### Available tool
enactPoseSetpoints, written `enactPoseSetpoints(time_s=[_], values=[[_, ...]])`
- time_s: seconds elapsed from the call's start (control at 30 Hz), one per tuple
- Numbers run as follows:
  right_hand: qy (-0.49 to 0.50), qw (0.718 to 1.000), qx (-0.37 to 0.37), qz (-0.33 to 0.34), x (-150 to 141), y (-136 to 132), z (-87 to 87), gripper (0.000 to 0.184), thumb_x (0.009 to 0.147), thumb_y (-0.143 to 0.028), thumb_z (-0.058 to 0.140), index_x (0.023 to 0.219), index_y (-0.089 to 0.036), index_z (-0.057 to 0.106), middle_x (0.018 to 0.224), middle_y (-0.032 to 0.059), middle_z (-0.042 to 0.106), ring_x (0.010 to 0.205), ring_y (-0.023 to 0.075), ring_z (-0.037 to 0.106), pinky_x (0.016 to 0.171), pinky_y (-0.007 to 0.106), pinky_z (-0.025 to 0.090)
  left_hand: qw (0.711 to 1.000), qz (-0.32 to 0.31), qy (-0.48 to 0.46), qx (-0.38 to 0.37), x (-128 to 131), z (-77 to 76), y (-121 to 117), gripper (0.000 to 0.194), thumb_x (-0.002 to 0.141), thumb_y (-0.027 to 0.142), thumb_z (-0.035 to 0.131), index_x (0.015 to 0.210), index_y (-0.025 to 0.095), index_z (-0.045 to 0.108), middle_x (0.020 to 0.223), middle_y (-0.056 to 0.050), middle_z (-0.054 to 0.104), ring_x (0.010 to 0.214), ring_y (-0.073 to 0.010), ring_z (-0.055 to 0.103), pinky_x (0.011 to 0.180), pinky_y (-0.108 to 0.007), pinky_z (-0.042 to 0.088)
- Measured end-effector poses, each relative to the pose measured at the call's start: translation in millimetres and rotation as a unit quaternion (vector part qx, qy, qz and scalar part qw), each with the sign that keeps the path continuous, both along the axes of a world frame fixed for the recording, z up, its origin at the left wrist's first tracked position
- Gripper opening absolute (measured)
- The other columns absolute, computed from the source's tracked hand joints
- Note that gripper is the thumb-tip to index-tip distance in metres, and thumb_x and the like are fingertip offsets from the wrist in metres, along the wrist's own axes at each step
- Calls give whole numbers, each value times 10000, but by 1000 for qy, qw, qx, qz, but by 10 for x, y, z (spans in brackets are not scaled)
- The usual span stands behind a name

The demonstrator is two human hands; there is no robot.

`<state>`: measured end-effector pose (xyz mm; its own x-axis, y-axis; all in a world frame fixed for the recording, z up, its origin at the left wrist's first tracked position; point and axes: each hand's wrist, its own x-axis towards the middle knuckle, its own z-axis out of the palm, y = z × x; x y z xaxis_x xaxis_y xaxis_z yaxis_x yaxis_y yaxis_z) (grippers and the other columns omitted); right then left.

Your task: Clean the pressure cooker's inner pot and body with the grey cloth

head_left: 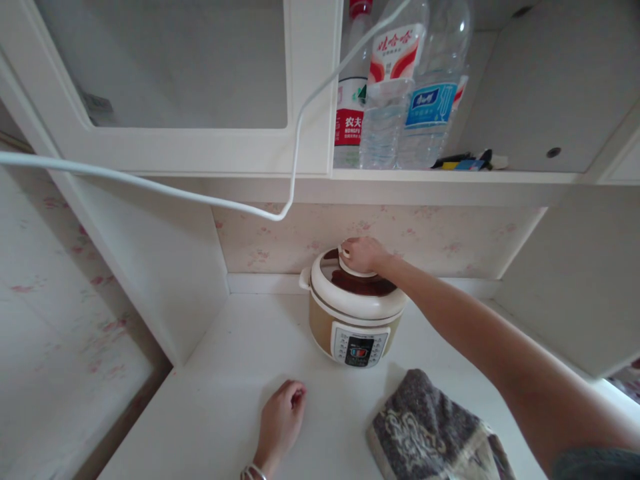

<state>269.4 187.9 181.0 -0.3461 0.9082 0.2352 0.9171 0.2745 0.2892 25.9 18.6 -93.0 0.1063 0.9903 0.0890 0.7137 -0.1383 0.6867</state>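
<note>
A cream and gold electric pressure cooker (320,325) stands on the white counter with its lid (325,280) on. My right hand (364,255) reaches over from the right, its fingers wrapped round the handle on top of the lid. On the cooker's front is a control panel (360,347) with a dark display. My left hand (283,417) rests on the counter in front of the cooker, its fingers curled into a loose fist with nothing visible in them. A bracelet circles the left wrist. To the right of that hand lies a crumpled grey-brown patterned towel (425,427).
Overhead, a cabinet shelf (530,177) holds several plastic bottles (385,127) and small items (465,162). A white cable (200,199) hangs across the view below the cabinet door (210,150). Side panels (150,267) flank the white counter (200,413).
</note>
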Motion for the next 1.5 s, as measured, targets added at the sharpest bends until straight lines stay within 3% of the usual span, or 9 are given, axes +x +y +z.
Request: enactPoseSetpoints(time_s=[0.43, 0.8, 1.03, 1.5], values=[[-8, 999, -5, 47, 69, 23, -12, 457, 930, -422, 288, 1107, -169, 624, 1138, 139, 641, 1021, 293, 597, 834, 386, 438, 1000, -8, 16, -5, 18, 28, 1, 211, 849, 179, 439, 869, 209, 647, 888, -28, 684, 811, -146, 629, 745, -242, 430], [40, 998, -23, -30, -155, 111, -73, 463, 889, -359, 332, 1126, -120, 650, 1171, 212, 617, 1057, 345, 582, 870, 432, 427, 1000, -8, 0, 7, 2, -27, 3, 213, 843, 171, 450, 893, 211, 653, 894, -18, 688, 813, -138, 635, 751, -238, 435], [70, 996, -6, -62, -172, 79, -90, 456, 887, -356, 348, 1143, -130, 651, 1163, 204, 626, 1046, 338, 592, 877, 438, 437, 1000, -12, -9, 12, 0, 10, -16, 197, 849, 194, 457, 874, 214, 651, 882, -16, 690, 802, -139, 636, 747, -239, 438], [22, 1000, 3, -2, 76, 55, -42, 419, 898, -380, 348, 1117, -162, 630, 1159, 148, 637, 1033, 299, 595, 851, 384, 448, 1000, -13, -5, 15, -9, -11, -5, 190, 853, 186, 471, 880, 221, 656, 876, -3, 690, 786, -129, 633, 726, -224, 431]])
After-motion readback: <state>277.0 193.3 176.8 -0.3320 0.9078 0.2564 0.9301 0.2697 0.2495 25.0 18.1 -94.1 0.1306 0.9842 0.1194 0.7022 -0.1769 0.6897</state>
